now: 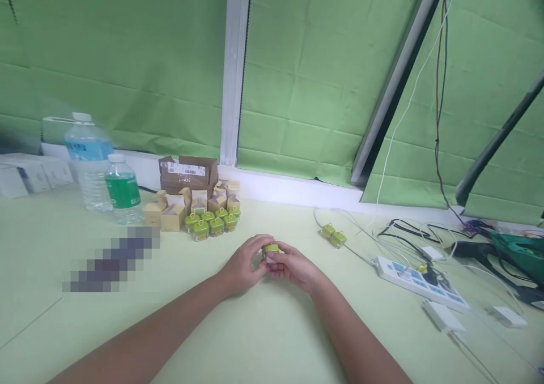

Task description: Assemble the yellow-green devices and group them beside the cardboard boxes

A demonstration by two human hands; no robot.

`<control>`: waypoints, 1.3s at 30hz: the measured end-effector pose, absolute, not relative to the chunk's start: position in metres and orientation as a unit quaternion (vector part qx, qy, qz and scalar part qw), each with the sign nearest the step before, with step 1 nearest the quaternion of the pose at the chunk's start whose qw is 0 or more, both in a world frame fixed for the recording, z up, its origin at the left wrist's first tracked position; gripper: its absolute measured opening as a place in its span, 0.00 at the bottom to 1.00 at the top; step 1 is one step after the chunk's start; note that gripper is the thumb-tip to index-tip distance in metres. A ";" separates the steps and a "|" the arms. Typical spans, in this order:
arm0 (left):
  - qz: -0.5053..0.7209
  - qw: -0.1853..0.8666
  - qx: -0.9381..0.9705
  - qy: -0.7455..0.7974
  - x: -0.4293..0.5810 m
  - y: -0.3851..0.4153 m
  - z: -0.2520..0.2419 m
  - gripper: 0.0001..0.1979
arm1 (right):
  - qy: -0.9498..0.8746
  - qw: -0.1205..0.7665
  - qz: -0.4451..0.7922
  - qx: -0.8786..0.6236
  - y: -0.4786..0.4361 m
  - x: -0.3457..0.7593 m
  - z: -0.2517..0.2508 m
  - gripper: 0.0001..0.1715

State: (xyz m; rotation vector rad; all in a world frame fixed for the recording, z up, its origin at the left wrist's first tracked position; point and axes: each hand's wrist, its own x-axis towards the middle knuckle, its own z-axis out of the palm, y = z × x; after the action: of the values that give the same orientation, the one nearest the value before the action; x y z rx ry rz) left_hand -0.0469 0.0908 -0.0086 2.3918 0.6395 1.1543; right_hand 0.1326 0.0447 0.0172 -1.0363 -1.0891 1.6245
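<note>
My left hand (244,266) and my right hand (293,266) meet at the middle of the pale table (272,333), fingers curled around one small clear jar with a yellow-green lid (271,250). Both hands grip it together just above the tabletop. Several identical green-lidded jars (211,224) stand in a cluster to the far left of my hands. Two more jars (334,235) sit to the right, beside white cables.
Small tan cartons (178,207) and a brown cardboard box (187,173) stand behind the jar cluster. Two water bottles (106,171) stand at left. A white power strip (420,282), adapters and tangled cables lie at right. Green cloth hangs behind.
</note>
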 end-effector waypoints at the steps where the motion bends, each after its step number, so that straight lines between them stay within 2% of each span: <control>1: 0.410 0.199 0.860 0.230 -0.047 0.091 -0.009 0.31 | -0.446 0.444 0.651 -0.425 0.045 0.133 0.017 0.25; 7: 0.398 0.205 0.866 0.224 -0.048 0.091 -0.007 0.30 | -0.481 0.430 0.632 -0.429 0.049 0.133 0.011 0.17; 17: 0.385 0.231 0.867 0.218 -0.048 0.087 -0.004 0.32 | -0.493 0.437 0.601 -0.453 0.047 0.123 0.013 0.19; 33: 0.360 0.205 0.884 0.214 -0.041 0.087 -0.005 0.30 | -0.528 0.447 0.553 -0.463 0.058 0.114 0.002 0.04; 39: 0.350 0.217 0.885 0.216 -0.043 0.086 -0.004 0.32 | -0.536 0.431 0.555 -0.468 0.056 0.116 0.004 0.03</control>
State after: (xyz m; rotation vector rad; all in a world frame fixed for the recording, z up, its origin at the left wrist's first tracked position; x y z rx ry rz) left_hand -0.0430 0.0862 -0.0038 2.4518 0.5997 0.9702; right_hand 0.1156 0.0555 0.0045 -1.1664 -1.3361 1.3853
